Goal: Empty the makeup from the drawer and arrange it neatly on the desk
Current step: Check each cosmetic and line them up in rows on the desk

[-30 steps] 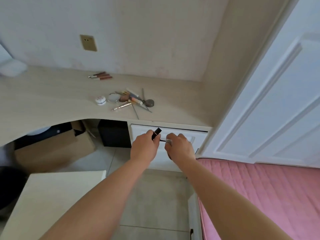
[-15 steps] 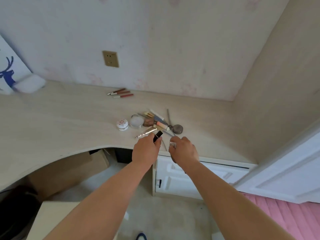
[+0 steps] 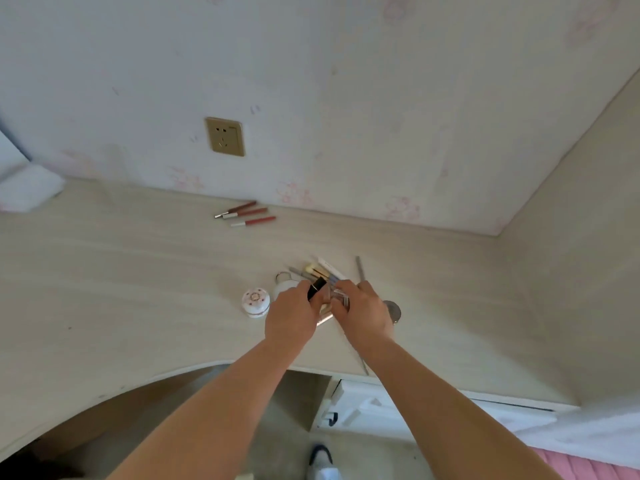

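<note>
Hands meet over the pale wood-grain desk [image 3: 138, 289] just right of the frame's centre, in the only view, the head camera. The left hand [image 3: 292, 315] has its fingers curled round a short black tube [image 3: 317, 288], whose end sticks up past the knuckles. The right hand [image 3: 363, 315] is also curled, its fingertips pinching a small clear-and-silver item [image 3: 341, 299]; what that item is cannot be made out. Both hands hover directly above a loose pile of makeup [image 3: 325, 271] on the desk: pale-tipped brushes and thin sticks fan out toward the upper right of the pile, and whether the hands touch it cannot be told. A thin grey stick [image 3: 359, 270] lies at the pile's right side. Left of the left hand sits a small round white jar with a pink flower lid [image 3: 256, 301], and a round dark compact [image 3: 393, 311] peeks out beside the right wrist. Farther up the desk, near the wall, three reddish-brown pencils [image 3: 247, 214] lie side by side. At the lower right of the frame, under the desk edge, the white drawer front [image 3: 367, 407] shows. A gold wall socket [image 3: 225, 136] sits in the upper left.
</note>
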